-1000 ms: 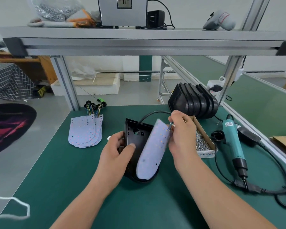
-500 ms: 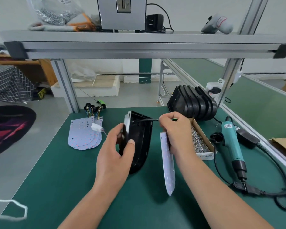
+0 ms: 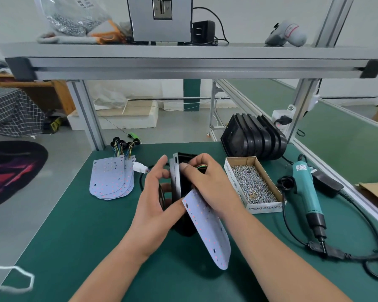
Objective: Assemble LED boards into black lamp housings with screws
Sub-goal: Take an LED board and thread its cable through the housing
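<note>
The left hand (image 3: pixel 155 203) held the housing (image 3: pixel 176 184) on edge near the middle of the bench (image 3: pixel 74 236), thumb in front, fingers curled behind it, forefinger lifted loose. The right hand (image 3: pixel 210 184) gripped its top, thumb on the rim, fingers curled over coloured wires (image 3: pixel 200 167). The board (image 3: pixel 207 229) hung tilted below that hand, touching the housing. Spare boards (image 3: pixel 111 182) lay toward the back left corner. Stacked housings (image 3: pixel 253 138) stood at the back right, the screw box (image 3: pixel 264 208) and screwdriver (image 3: pixel 306 192) along the right edge.
</note>
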